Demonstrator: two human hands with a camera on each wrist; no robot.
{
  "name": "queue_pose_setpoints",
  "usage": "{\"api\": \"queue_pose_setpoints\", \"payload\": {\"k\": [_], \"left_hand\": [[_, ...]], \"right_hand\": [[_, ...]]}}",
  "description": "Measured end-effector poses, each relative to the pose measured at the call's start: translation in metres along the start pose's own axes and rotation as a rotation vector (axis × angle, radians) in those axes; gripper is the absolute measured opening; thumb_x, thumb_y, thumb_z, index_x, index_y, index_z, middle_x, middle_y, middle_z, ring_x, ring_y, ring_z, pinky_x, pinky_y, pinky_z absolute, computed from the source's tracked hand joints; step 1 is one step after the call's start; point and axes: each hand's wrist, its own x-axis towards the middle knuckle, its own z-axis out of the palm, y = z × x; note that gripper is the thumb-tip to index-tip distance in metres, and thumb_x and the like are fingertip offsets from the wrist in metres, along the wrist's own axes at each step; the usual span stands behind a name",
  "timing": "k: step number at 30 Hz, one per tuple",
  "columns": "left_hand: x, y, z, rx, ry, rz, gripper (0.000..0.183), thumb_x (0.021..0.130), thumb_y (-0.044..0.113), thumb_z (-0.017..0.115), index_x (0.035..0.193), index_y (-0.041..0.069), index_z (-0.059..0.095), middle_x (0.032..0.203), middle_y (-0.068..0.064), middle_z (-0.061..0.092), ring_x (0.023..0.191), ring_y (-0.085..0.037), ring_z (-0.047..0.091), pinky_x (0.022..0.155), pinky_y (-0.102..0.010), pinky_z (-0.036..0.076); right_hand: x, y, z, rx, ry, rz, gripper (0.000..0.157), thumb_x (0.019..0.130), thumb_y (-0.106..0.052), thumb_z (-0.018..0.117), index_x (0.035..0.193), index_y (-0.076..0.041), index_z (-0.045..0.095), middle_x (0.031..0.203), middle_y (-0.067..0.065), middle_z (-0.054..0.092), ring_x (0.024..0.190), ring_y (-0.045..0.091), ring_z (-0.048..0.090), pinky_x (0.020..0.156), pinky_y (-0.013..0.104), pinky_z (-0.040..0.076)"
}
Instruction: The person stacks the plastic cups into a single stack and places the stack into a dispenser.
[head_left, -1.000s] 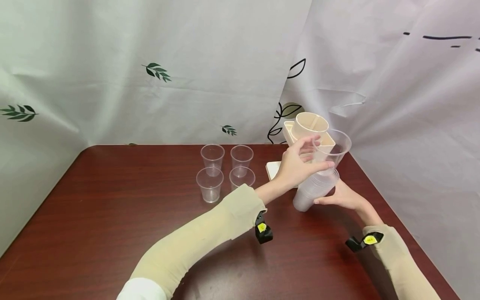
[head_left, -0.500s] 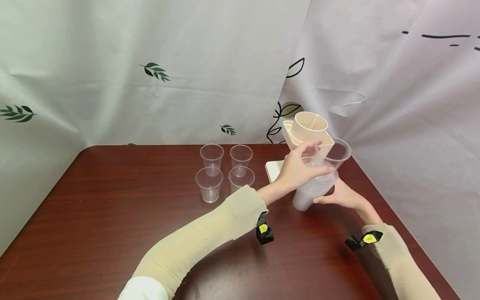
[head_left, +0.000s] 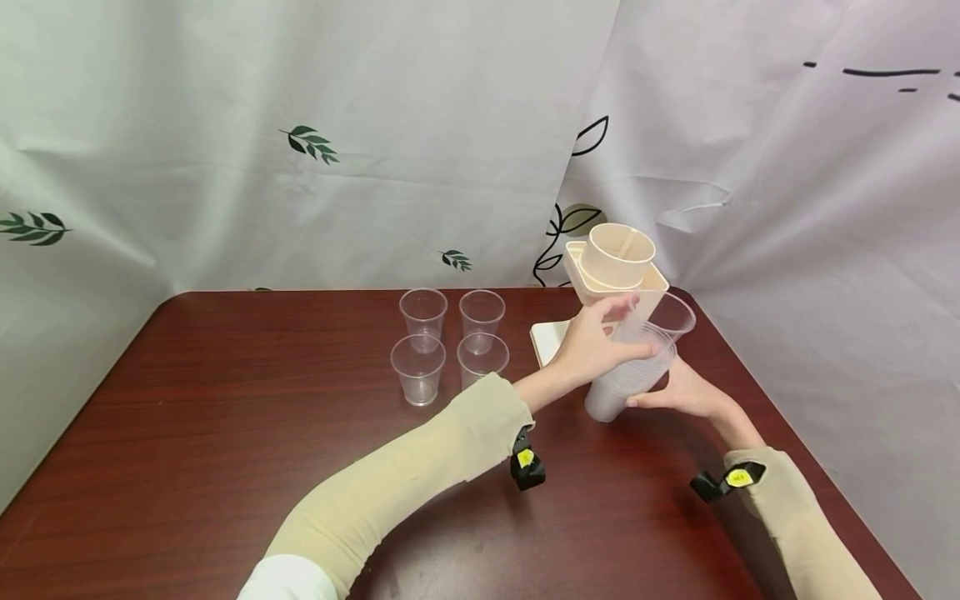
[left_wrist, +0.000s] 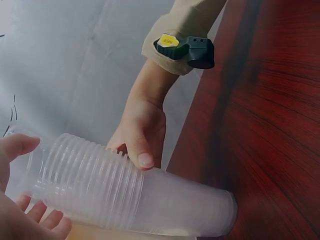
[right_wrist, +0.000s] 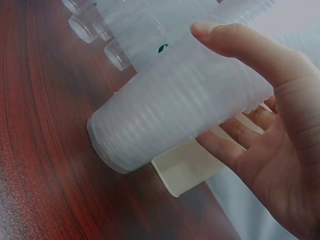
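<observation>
My right hand [head_left: 690,392] holds a tilted stack of clear plastic cups [head_left: 624,385], thumb on one side and fingers on the other in the right wrist view. The stack's bottom end [right_wrist: 112,145] is close to the table; whether it touches is unclear. With thumb and fingers spread around it, my left hand [head_left: 596,343] holds the topmost plastic cup [head_left: 670,315], which sits partly inside the stack's upper end. In the left wrist view the ribbed rims [left_wrist: 95,180] of the nested cups lie between both hands.
Several separate clear cups [head_left: 418,367] stand upright in two rows left of my left hand. A cream-coloured stand with a round holder [head_left: 621,258] rises behind the stack, its white base [head_left: 546,337] on the dark red wooden table [head_left: 247,433]. Patterned curtains [head_left: 375,217] hang around.
My left hand has lowered the topmost cup, bringing it deeper into the stack. My right hand and the stack stay in place, and the separate cups have not moved.
</observation>
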Motion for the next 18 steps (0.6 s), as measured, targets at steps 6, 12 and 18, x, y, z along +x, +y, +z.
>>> {"api": "queue_pose_setpoints", "payload": {"k": [6,12,18], "left_hand": [[0.0008,-0.0040,0.0021,0.034,-0.011,0.005,0.065,0.075,0.015,0.080,0.134,0.009,0.055,0.133,-0.003,0.061,0.121,-0.012,0.058,0.096,-0.014,0.045],[-0.0010,-0.0054,0.0032,0.049,-0.020,-0.002,0.066,0.074,0.016,0.081,0.135,0.008,0.055,0.135,-0.003,0.060,0.120,-0.013,0.059,0.095,-0.013,0.045],[-0.0025,-0.0050,0.0030,0.056,-0.027,-0.007,0.068,0.075,0.015,0.081,0.136,0.009,0.053,0.136,-0.003,0.059,0.119,-0.013,0.059,0.095,-0.012,0.045]], "right_hand": [[-0.0009,0.0002,-0.0002,-0.020,0.001,0.009,0.080,0.072,0.005,0.078,0.139,-0.011,0.036,0.118,-0.018,0.057,0.107,-0.004,0.054,0.093,0.009,0.039],[-0.0010,0.0009,-0.0001,-0.022,0.005,-0.004,0.077,0.072,0.005,0.078,0.137,-0.006,0.038,0.119,-0.019,0.057,0.108,-0.005,0.053,0.094,0.008,0.038],[-0.0010,0.0008,-0.0002,-0.011,-0.001,-0.015,0.074,0.072,0.006,0.077,0.135,-0.009,0.041,0.119,-0.019,0.058,0.109,-0.005,0.054,0.094,0.008,0.038]]}}
